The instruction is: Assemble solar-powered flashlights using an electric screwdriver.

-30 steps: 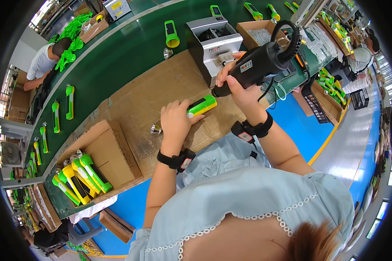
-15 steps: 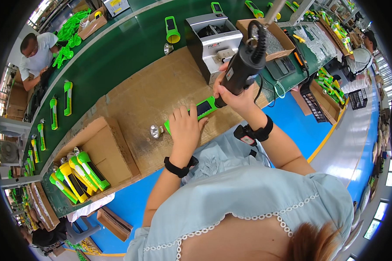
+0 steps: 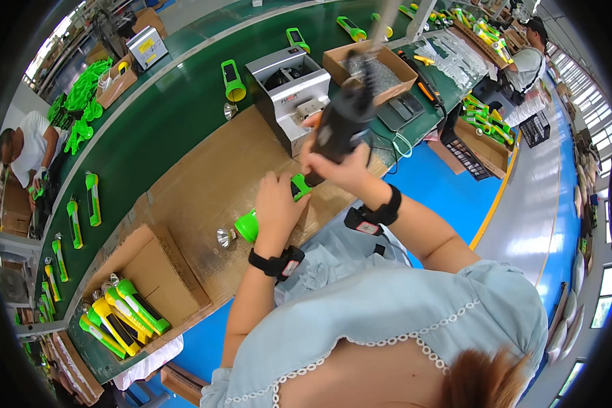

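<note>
The left hand lies across a green torch, its fingers curled around the body and gripping it. The torch is over a cardboard sheet on the green tabletop, with its wide head showing on one side of the hand and its narrow end on the other. The right hand has its fingers closed around a black driver, which is tilted and blurred. The driver's lower tip is at the narrow end of the torch; whether they touch, I cannot tell. A shiny reflector lies on the sheet just beside the torch's head. Each wrist wears a black band.

Left of the sheet, an open carton stands with green and yellow torches bunched at its near side. Beyond the hands is a grey machine, and to its right a box of small metal parts. A dark tray is near that box, with an orange-handled tool farther right. One co-worker is at the far left, another at the upper right.
</note>
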### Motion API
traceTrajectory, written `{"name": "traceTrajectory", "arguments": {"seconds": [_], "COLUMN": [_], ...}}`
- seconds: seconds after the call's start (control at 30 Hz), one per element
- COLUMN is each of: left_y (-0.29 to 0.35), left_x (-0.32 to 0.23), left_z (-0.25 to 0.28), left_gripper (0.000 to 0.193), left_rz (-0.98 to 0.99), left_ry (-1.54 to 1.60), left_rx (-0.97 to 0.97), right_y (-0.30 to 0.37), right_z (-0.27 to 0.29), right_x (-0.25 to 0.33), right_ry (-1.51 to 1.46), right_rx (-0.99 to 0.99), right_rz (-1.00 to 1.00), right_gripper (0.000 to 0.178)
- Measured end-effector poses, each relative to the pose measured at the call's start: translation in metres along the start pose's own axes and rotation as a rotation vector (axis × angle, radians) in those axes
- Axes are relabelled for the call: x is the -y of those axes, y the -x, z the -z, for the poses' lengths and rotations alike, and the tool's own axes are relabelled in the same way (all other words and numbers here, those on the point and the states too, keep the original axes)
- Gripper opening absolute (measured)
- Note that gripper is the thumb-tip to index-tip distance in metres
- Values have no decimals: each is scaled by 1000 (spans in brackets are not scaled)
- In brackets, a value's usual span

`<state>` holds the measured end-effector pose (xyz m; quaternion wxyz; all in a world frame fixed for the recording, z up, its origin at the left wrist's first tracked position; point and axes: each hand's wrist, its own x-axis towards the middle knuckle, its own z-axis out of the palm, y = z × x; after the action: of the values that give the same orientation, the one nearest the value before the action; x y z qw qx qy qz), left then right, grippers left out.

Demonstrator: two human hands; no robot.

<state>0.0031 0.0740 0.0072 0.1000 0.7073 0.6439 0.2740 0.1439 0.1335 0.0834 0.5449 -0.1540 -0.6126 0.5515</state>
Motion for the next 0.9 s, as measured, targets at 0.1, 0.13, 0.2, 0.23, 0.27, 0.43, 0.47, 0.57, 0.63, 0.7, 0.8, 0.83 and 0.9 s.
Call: {"name": "traceTrajectory", "arguments": {"seconds": [0.1,0.13,0.2,0.23,0.27,0.43,0.47,0.57,0.63,0.7,0.8,0.83,0.9], "left_y": [3,2,-1,-3,-1,7,8,9,8,8,7,7,9], "left_x": [-5,-6,-6,-5,-6,-8,-8,-10,-10,-10,-9,-10,-10], "left_z": [1,2,3,3,3,4,3,2,4,4,4,4,3], "left_gripper": [47,46,46,45,44,39,38,38,38,38,38,38,38], "left_rz": [-2,-1,9,2,-5,-31,-72,-66,-47,-25,-34,-34,-28], "left_ry": [-13,-5,4,6,6,66,68,82,87,91,66,68,74], "left_rx": [-55,-56,-47,-59,-70,-52,-70,-77,-73,-66,-85,-86,-85], "right_y": [-25,-37,-61,-74,-85,-106,-105,-105,-108,-103,-77,-64,-39], "right_z": [9,14,23,28,32,38,38,39,36,37,19,18,12], "right_x": [30,38,40,35,30,9,8,1,2,3,14,13,13], "right_ry": [-28,37,70,90,125,131,227,303,254,253,211,168,120], "right_rx": [-76,-100,-192,-217,-233,-267,-241,-207,-210,-191,-196,-167,-100], "right_rz": [266,319,410,438,420,347,314,228,187,144,120,127,126], "right_gripper": [48,47,44,44,41,29,33,35,23,24,27,35,43]}}
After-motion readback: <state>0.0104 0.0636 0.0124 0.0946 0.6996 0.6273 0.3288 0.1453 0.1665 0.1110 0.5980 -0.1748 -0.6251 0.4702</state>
